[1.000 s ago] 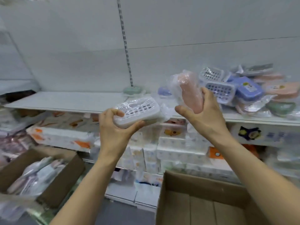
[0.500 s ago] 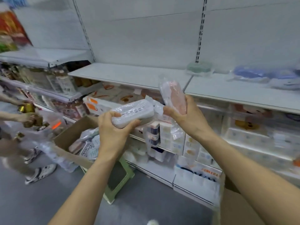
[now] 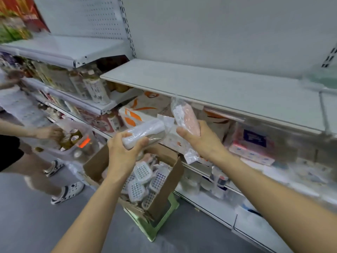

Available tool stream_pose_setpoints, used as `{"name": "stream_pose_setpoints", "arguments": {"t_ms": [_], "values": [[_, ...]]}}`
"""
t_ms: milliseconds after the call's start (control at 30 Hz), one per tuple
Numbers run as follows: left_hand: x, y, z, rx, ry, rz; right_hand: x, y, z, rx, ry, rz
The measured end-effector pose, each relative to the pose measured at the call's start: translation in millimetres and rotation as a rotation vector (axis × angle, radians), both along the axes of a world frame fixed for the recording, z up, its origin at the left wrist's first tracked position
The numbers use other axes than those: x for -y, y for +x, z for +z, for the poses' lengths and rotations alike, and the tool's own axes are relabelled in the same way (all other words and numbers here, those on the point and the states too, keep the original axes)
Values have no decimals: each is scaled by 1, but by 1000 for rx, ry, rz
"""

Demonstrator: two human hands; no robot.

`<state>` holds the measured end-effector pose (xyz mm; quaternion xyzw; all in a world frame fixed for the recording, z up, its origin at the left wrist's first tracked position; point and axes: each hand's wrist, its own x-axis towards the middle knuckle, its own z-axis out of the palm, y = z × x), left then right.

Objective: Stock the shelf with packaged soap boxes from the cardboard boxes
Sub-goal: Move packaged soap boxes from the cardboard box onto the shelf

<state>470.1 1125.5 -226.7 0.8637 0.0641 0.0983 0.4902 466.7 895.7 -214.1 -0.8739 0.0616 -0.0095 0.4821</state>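
My left hand grips a white soap box wrapped in clear plastic, held level in front of me. My right hand holds a pink wrapped soap box upright, just below the front edge of the bare white shelf. Below both hands an open cardboard box holds several more wrapped soap boxes and rests on a green stool. A pale green soap box lies blurred at the shelf's far right.
Lower shelves carry tissue packs and bottles. Another person stands at the left over a clear bin of bottles, feet on the grey floor. White shelf uprights rise behind.
My view has swung left and down; the stocked pile of soap boxes has left the frame, and the cardboard box on the stool now sits under my hands. Both hands keep their boxes.
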Motion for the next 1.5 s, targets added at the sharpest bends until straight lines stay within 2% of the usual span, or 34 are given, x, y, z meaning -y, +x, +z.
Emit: {"name": "stream_pose_setpoints", "arguments": {"t_ms": [133, 300, 467, 633, 767, 833, 967, 1067, 1200, 1333, 1500], "values": [[-71, 48, -38, -87, 25, 52, -69, 51, -33, -105, 28, 50], [-168, 112, -111, -279, 78, 27, -171, 110, -108, -330, 49, 98], [-258, 179, -186, -513, 133, -64, -272, 156, -193, -660, 151, 28], [-304, 220, -245, -696, 248, -173, -340, 190, -268, -943, 230, -161], [-315, 238, -289, -788, 321, -261, -371, 203, -308, -981, 109, -284], [-316, 245, -302, -825, 351, -291, -380, 207, -317, -977, 118, -319], [-319, 254, -307, -877, 400, -382, -384, 215, -308, -999, 64, -247], [-319, 259, -288, -788, 420, -511, -368, 210, -270, -890, -6, -189], [-289, 243, -226, -528, 541, -666, -331, 178, -202, -704, -1, -53], [-232, 200, -153, -203, 642, -744, -282, 123, -143, -516, -350, -48], [-140, 116, -62, 199, 623, -770, -209, 13, -65, -155, -580, -255]]}}
